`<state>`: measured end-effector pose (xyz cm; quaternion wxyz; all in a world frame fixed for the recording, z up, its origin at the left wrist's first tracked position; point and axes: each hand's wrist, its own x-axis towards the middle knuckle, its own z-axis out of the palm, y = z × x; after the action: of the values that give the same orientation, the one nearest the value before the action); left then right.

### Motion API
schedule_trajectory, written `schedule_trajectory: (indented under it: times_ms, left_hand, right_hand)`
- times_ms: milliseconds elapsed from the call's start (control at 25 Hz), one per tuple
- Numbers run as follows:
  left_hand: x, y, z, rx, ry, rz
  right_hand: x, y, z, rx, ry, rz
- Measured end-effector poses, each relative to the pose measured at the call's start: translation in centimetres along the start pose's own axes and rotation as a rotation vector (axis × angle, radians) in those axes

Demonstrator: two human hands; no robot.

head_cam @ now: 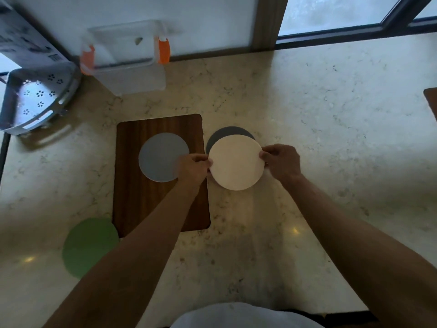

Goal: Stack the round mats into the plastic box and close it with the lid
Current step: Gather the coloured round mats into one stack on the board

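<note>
A white garment (236,316) edges the bottom. Above it, the left hand (192,168) and right hand (281,162) pinch opposite edges of a white mat (236,163) overlapping a dark grey mat (224,133). A light grey mat (159,159) lies on the wooden board (142,204); a green mat (88,247) lies on the surface (331,138). The open plastic box (127,58) sits far back.

Both hands on the white mat (236,163): left hand (194,168) pinching its left edge, right hand (281,162) its right edge. It overlaps a dark grey mat (218,136) on the desk (331,129). Light grey mat (160,157) on the wooden board (142,200). Green mat (88,247) near-left. Clear plastic box (127,60) with orange latches at the back, open.
</note>
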<state>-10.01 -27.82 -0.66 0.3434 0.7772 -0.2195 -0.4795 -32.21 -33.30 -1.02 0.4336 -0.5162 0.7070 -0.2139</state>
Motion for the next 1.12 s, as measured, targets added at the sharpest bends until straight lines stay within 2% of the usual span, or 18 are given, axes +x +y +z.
schedule_trajectory:
  times_ms: [280,440,760,1120]
  left_hand:
    - [4.1,1.2,0.3,-0.061,0.000,-0.003]
    - [5.3,1.1,0.8,-0.047,0.021,-0.016]
    - [5.9,0.8,1.2,0.246,0.116,0.131]
    - [4.9,1.0,2.0,0.433,0.190,0.251]
  right_hand:
    - [4.3,-1.7,1.5,-0.102,0.001,-0.045]
    - [5.1,-1.4,2.2,-0.081,0.007,-0.012]
    - [4.8,-0.8,3.1,-0.101,0.090,-0.082]
    - [3.5,-0.7,3.5,-0.182,0.152,-0.066]
